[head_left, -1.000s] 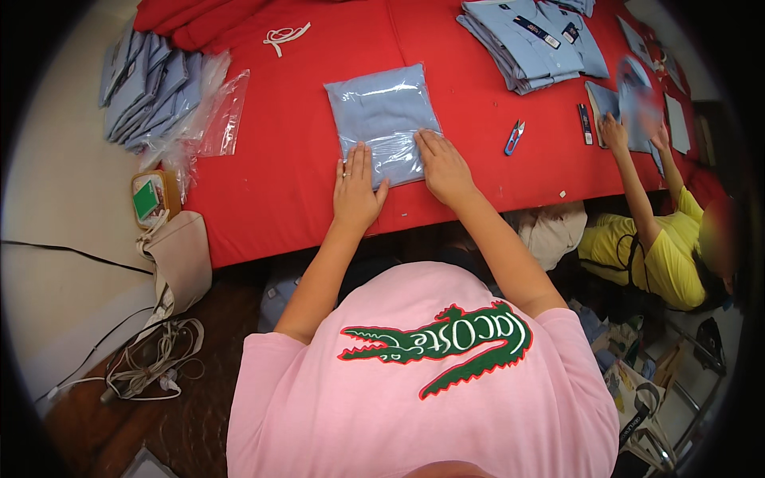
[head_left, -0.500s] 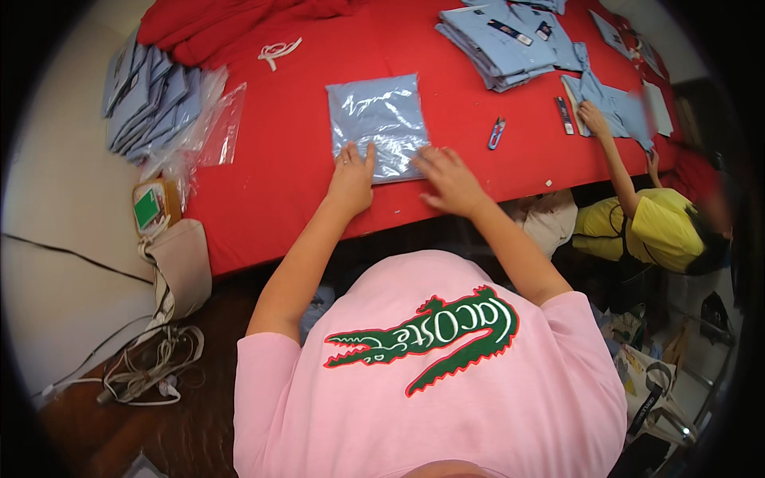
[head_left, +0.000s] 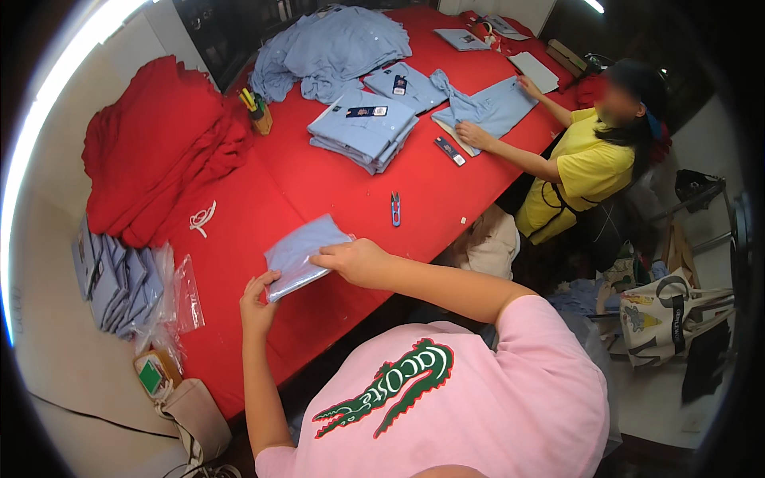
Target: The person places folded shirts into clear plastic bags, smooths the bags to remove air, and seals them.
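Note:
A folded light-blue shirt in a clear plastic bag [head_left: 303, 245] is tilted up over the near part of the red-covered table. My left hand [head_left: 258, 301] pinches its near left corner, thumb along the edge. At the right side of the bag, my right hand [head_left: 357, 261] has its fingers closed over the edge. Light glints off the plastic near the right fingers. Thread snips [head_left: 395, 209] with blue handles lie on the cloth beyond my right hand. A white looped strip [head_left: 202, 219] rests on the table beyond my left hand.
Bagged shirts [head_left: 119, 279] and loose clear bags [head_left: 185, 299] are heaped at the left edge, below a red cloth pile [head_left: 159, 151]. Folded tagged shirts [head_left: 362, 131] are stacked farther back. A co-worker in yellow [head_left: 582, 159] handles a light-blue shirt [head_left: 498, 111] at the right.
The bagged shirt lay flat under both hands; now it is gripped at its edges and tilted up. My view has swung up and right, showing more of the far table.

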`<state>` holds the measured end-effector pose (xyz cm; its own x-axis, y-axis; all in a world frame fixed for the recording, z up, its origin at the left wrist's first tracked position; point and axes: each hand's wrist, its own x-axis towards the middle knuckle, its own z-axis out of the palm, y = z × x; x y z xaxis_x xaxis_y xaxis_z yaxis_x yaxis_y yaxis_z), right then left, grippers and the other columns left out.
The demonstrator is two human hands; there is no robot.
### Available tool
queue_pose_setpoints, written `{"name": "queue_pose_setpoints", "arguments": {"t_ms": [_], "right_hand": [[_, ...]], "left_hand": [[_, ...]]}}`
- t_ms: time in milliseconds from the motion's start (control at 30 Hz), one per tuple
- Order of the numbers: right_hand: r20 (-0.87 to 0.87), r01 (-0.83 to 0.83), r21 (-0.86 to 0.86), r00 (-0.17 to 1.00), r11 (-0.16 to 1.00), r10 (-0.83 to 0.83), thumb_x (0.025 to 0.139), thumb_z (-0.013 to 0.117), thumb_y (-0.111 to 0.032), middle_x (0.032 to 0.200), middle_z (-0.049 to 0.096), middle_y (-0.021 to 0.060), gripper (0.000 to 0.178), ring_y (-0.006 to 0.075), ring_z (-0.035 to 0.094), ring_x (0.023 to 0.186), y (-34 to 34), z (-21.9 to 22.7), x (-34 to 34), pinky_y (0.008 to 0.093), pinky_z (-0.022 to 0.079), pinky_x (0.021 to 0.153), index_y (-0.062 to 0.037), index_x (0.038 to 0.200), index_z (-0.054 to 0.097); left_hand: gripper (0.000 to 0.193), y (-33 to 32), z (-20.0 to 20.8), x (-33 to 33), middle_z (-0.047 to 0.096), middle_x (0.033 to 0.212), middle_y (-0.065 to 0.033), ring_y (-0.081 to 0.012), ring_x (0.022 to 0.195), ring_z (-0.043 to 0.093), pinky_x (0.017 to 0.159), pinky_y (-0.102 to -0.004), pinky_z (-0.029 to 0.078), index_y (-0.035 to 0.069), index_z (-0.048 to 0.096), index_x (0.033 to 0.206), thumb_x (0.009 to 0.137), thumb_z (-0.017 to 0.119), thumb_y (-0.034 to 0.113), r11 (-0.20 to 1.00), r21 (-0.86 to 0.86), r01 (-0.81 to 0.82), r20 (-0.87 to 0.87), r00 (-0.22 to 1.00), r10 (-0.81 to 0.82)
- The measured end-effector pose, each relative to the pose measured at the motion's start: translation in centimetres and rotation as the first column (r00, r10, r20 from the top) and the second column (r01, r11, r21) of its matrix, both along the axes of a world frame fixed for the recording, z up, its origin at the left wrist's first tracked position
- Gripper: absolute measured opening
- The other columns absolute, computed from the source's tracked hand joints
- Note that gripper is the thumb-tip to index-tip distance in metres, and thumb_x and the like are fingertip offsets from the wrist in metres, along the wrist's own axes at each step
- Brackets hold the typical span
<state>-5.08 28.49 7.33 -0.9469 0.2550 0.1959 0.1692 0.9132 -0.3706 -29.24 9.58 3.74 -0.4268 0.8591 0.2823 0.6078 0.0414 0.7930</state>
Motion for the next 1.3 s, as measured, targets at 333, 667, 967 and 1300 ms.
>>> {"name": "queue_pose_setpoints", "arguments": {"t_ms": [333, 667, 967, 1300], "right_hand": [[-0.165, -0.221, -0.971, 0.896, -0.090, -0.411, 0.103, 0.071, -0.024, 0.132, 0.071, 0.0085, 0.061, 0.0218, 0.071, 0.115, 10.2, 7.1, 10.8, 0.0358, 0.057, 0.097, -0.0017, 0.155, 0.049], [-0.053, -0.102, -0.993, 0.826, -0.056, -0.562, 0.098, 0.078, -0.008, 0.137, 0.070, 0.0058, 0.056, 0.0146, 0.064, 0.124, 17.1, -2.5, 12.8, 0.0350, 0.050, 0.110, -0.0026, 0.149, 0.056], [-0.228, -0.125, -0.974, 0.488, 0.191, -0.843, 0.096, 0.076, -0.008, 0.115, 0.074, 0.0132, 0.049, 0.0256, 0.077, 0.085, 50.9, 7.2, 14.8, 0.0404, 0.061, 0.050, -0.0059, 0.139, 0.054], [0.177, 0.513, -0.856, 0.178, -0.063, -0.968, 0.102, 0.063, -0.058, 0.144, 0.062, 0.0238, 0.074, 0.0452, 0.063, 0.127, 85.4, 4.1, 24.2, 0.0530, 0.060, 0.092, -0.0123, 0.159, 0.048]], "left_hand": [[0.027, 10.4, 0.8, 6.3, 0.078, 0.114, -0.0032, -0.0122, 0.101, 0.070, 0.091, -0.0303, 0.055, 0.002, 0.074, 0.122, 0.101, 0.079, 0.018, 0.995, 0.092, 0.046, 0.847, 0.522, -0.103], [0.035, 24.3, 2.4, 9.1, 0.076, 0.119, -0.0097, -0.0187, 0.102, 0.073, 0.094, -0.0357, 0.058, 0.003, 0.067, 0.130, 0.108, 0.069, 0.030, 0.983, -0.155, 0.094, 0.904, 0.415, 0.103], [0.028, 27.3, 3.2, 6.7, 0.076, 0.124, -0.0162, -0.0262, 0.108, 0.076, 0.093, -0.0391, 0.061, 0.003, 0.064, 0.130, 0.112, 0.057, 0.024, 0.943, -0.332, -0.031, 0.782, 0.550, 0.293], [0.023, 23.1, -4.8, 6.1, 0.079, 0.118, -0.0112, -0.0173, 0.100, 0.076, 0.086, -0.0295, 0.057, 0.003, 0.066, 0.128, 0.110, 0.059, 0.016, 0.857, -0.460, -0.232, 0.651, 0.568, 0.503]]}}
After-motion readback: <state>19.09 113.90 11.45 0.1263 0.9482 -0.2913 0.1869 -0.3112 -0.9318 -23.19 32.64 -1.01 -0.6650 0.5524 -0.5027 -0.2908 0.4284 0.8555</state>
